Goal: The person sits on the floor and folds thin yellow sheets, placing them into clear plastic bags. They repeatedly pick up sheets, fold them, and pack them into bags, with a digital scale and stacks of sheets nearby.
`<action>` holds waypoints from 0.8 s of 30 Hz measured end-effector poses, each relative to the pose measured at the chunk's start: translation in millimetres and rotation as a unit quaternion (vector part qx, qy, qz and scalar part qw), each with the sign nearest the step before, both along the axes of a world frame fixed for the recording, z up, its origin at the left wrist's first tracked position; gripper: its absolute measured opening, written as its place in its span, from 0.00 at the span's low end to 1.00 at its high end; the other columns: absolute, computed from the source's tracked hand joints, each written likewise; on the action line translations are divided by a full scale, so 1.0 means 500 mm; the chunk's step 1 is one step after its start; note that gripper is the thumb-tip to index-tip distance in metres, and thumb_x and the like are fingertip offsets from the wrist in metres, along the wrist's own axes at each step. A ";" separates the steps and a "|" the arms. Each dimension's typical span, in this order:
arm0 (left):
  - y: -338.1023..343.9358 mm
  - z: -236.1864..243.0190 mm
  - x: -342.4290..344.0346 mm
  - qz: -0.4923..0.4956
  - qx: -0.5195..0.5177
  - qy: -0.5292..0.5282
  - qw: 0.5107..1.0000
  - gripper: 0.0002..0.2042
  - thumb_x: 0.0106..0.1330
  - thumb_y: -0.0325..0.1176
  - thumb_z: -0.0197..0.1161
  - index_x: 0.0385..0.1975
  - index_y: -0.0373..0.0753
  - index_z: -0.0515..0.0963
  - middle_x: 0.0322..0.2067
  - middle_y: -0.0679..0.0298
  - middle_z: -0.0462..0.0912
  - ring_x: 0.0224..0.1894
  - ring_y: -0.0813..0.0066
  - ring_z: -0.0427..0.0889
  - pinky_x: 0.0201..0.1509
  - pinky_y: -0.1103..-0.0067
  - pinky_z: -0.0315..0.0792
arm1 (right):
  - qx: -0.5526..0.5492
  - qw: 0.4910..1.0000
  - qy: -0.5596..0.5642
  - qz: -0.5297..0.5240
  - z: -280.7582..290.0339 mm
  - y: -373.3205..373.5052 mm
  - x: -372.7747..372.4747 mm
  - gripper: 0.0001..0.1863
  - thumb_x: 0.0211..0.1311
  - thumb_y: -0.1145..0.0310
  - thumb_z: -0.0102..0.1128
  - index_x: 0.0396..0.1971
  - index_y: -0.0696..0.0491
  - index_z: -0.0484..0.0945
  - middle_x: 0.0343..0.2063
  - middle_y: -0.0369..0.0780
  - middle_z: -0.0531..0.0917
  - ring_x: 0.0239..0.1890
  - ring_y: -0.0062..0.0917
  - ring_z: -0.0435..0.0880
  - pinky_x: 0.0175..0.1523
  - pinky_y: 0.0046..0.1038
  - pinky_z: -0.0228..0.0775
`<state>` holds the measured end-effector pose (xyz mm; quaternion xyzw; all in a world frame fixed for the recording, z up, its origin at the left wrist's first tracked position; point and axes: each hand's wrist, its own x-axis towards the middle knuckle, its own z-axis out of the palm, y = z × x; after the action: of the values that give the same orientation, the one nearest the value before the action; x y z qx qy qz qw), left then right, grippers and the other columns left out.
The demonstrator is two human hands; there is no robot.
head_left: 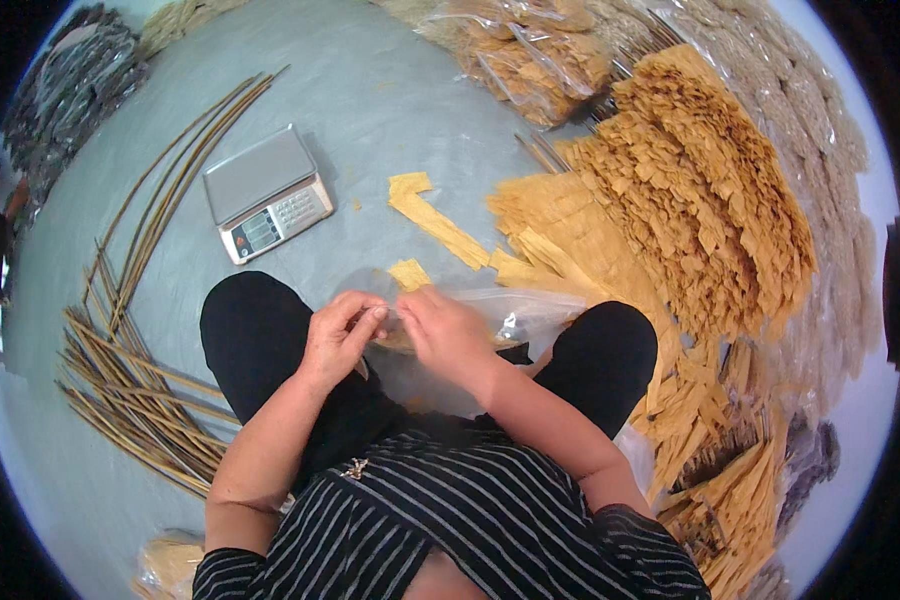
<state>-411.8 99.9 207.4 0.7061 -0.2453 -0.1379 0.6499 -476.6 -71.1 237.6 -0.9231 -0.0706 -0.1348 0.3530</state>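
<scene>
Between my knees, a clear plastic bag (535, 306) spreads out to the right, partly hidden under my hands. My left hand (342, 335) is closed in a pinch, thumb against fingers, at the bag's left end. Close beside it, my right hand (444, 335) pinches the same thin plastic. Pale yellow material shows just below my fingers; what it is cannot be made out. A small yellow piece (408, 274) of dry sheet lies on the floor just beyond my hands, and a longer bent yellow strip (436, 226) lies past it.
A digital scale (260, 178) stands ahead to the left. Long thin brown sticks (135, 385) lie at the left. Stacked yellow dry sheets (685, 190) form a large heap at the right, with filled clear bags (535, 65) behind. A dark bundled pile (75, 90) sits far left.
</scene>
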 end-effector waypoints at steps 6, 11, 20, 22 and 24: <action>0.001 -0.008 0.005 0.026 -0.021 0.066 0.997 0.06 0.66 0.30 0.57 0.36 0.33 0.76 0.29 0.67 0.76 0.29 0.82 0.77 0.33 0.83 0.74 | -0.052 0.996 0.007 -0.065 -0.012 -0.058 -0.015 0.06 0.60 0.70 0.52 0.34 0.53 0.74 0.33 0.45 0.78 0.35 0.41 0.78 0.37 0.37 0.73; 0.005 -0.012 0.015 0.063 -0.031 0.088 0.994 0.07 0.66 0.33 0.58 0.36 0.36 0.77 0.24 0.70 0.76 0.26 0.84 0.74 0.31 0.84 0.71 | -0.075 0.990 0.044 -0.109 -0.026 -0.160 -0.032 0.06 0.59 0.71 0.51 0.35 0.54 0.74 0.33 0.46 0.78 0.36 0.44 0.78 0.41 0.38 0.71; -0.008 -0.048 0.046 0.171 -0.069 0.107 0.977 0.09 0.66 0.38 0.56 0.35 0.39 0.76 0.21 0.70 0.73 0.22 0.84 0.71 0.24 0.82 0.68 | -0.177 0.971 0.061 -0.146 -0.067 -0.323 -0.070 0.05 0.63 0.74 0.50 0.34 0.59 0.72 0.24 0.43 0.73 0.28 0.29 0.74 0.36 0.28 0.67; -0.030 -0.104 0.060 0.224 -0.110 0.035 0.968 0.09 0.66 0.38 0.56 0.33 0.38 0.74 0.20 0.70 0.72 0.22 0.83 0.70 0.25 0.80 0.68 | -0.198 0.960 0.100 -0.171 -0.087 -0.364 -0.067 0.05 0.64 0.73 0.50 0.34 0.59 0.72 0.23 0.44 0.73 0.27 0.30 0.73 0.35 0.29 0.67; -0.002 -0.040 0.053 0.202 -0.125 0.193 0.952 0.09 0.67 0.37 0.55 0.32 0.38 0.73 0.20 0.69 0.72 0.24 0.84 0.70 0.26 0.80 0.67 | -0.191 0.966 0.074 -0.156 -0.092 -0.385 -0.065 0.06 0.64 0.72 0.49 0.33 0.59 0.72 0.22 0.45 0.73 0.26 0.28 0.72 0.34 0.29 0.67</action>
<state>-385.4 98.8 187.5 0.6139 0.0177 -0.1059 0.7820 -509.3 -263.6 191.9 -0.9804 0.0763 -0.1032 0.1494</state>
